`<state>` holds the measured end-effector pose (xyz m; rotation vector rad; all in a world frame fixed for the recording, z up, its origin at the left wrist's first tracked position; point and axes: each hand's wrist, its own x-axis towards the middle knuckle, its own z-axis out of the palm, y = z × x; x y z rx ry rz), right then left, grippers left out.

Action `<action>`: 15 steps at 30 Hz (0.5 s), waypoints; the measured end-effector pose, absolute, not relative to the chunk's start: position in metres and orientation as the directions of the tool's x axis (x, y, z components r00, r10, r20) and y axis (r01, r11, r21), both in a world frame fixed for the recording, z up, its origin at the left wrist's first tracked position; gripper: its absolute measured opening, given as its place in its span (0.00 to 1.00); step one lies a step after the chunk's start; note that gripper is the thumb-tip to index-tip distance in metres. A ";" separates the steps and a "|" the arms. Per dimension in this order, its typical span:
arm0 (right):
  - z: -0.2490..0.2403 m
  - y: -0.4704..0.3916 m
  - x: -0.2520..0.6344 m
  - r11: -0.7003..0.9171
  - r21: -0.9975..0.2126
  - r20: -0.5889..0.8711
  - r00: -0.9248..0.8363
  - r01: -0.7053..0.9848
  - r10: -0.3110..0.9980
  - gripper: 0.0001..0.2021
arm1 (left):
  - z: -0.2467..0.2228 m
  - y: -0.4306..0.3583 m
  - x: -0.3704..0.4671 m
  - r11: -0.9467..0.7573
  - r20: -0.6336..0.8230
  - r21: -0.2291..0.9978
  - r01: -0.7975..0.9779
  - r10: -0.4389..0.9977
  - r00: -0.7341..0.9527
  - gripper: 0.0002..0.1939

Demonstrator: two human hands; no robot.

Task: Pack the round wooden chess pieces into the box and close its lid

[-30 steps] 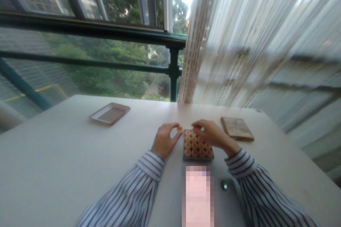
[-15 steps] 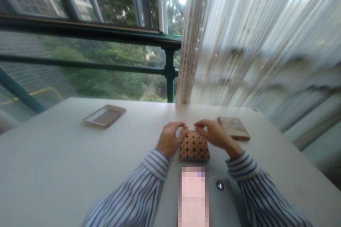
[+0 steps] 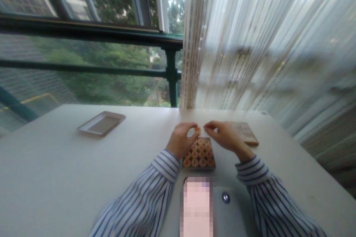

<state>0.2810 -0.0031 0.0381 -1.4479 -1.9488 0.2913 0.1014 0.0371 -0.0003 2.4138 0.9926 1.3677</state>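
Note:
A box holds rows of round wooden pieces with red marks. Over its back left part, my left hand pinches one round piece between thumb and index finger. My right hand is just right of that piece, above the box's back right side, with its fingertips pressed together; whatever they hold, if anything, is too small to make out. A small gap separates the two hands. The left hand hides some of the pieces in the box.
On the white table, a shallow tray lies at the back left and a flat, box-like lid or book at the back right. Near the front are a pixelated upright patch and a small shiny dark oval. Railing and string curtain stand behind.
The view has shifted slightly. My left hand has lifted the round piece a little up and to the right, away from the box and nearer my right fingertips.

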 end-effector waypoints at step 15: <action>0.031 0.007 0.287 0.287 -0.781 0.297 -0.075 0.555 0.952 0.09 | 0.008 0.048 0.115 -0.781 0.645 0.511 0.358 0.624 0.441 0.11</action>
